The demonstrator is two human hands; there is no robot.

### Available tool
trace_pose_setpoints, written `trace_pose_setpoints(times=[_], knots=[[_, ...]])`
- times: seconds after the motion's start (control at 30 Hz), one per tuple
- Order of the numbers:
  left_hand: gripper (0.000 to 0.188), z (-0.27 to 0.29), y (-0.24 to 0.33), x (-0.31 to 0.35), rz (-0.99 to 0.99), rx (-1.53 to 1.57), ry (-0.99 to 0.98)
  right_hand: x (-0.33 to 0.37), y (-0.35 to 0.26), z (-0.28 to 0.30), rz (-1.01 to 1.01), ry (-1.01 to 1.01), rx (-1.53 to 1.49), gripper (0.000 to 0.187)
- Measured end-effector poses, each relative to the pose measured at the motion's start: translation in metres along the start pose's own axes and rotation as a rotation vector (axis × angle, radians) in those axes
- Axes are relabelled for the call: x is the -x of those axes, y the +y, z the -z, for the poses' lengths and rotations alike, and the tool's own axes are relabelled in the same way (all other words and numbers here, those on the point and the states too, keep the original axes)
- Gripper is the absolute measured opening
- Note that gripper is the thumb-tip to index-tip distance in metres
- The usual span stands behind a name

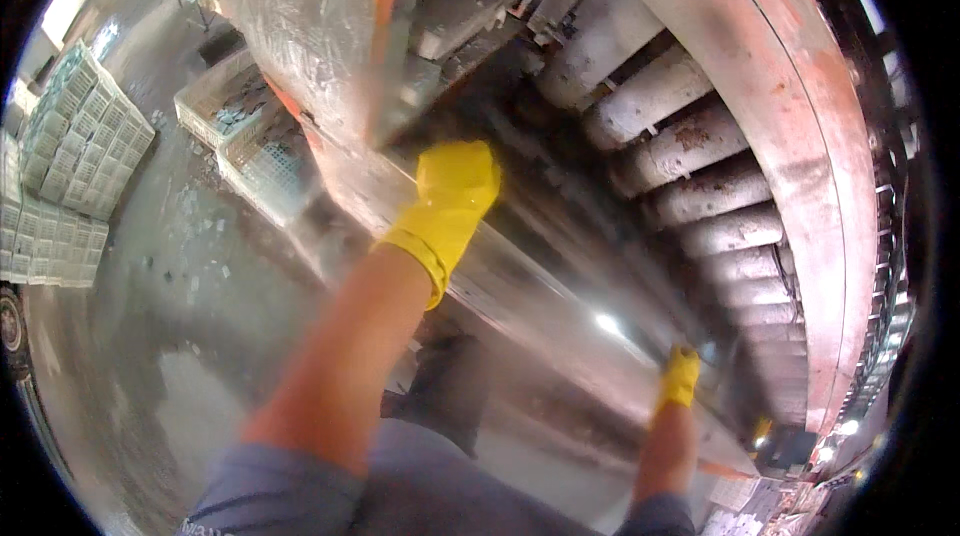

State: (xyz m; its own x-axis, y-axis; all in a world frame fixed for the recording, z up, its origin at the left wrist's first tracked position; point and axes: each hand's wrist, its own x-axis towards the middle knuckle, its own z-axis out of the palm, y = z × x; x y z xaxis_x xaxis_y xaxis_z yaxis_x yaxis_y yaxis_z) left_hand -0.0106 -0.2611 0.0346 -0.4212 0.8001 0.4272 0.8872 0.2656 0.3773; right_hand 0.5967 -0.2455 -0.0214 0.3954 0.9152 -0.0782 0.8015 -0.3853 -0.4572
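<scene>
My left hand (455, 176), in a yellow rubber glove, is curled closed over the dark trough (560, 226) of a long machine. It is near the lower end of a wet metal panel (320, 26) with orange edges. Farther right along the same trough, my right hand (682, 368), also in a yellow glove, is closed by the metal rail (530, 301). Blur and the curled fingers hide what, if anything, either hand holds. A small pale patch shows beside the right hand, too smeared to name.
A row of thick, stained rollers (690, 141) lies beyond the trough, below a broad curved beam (800, 126). White plastic crates (90, 126) are stacked at the far left. Two more crates (265, 171) stand on the wet floor (200, 306) beside the machine, one holding broken pieces.
</scene>
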Motion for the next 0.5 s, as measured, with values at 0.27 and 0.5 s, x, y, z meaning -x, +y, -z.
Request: trace_pose_setpoints(times=[0.27, 0.5], knots=[[0.026, -0.008, 0.0, -0.021, 0.046, 0.08, 0.013, -0.007, -0.045, -0.015, 0.011, 0.139, -0.17, 0.042], [0.025, -0.009, 0.015, -0.04, 0.069, 0.106, -0.09, -0.06, -0.003, -0.014, 0.133, 0.187, -0.111, 0.039]])
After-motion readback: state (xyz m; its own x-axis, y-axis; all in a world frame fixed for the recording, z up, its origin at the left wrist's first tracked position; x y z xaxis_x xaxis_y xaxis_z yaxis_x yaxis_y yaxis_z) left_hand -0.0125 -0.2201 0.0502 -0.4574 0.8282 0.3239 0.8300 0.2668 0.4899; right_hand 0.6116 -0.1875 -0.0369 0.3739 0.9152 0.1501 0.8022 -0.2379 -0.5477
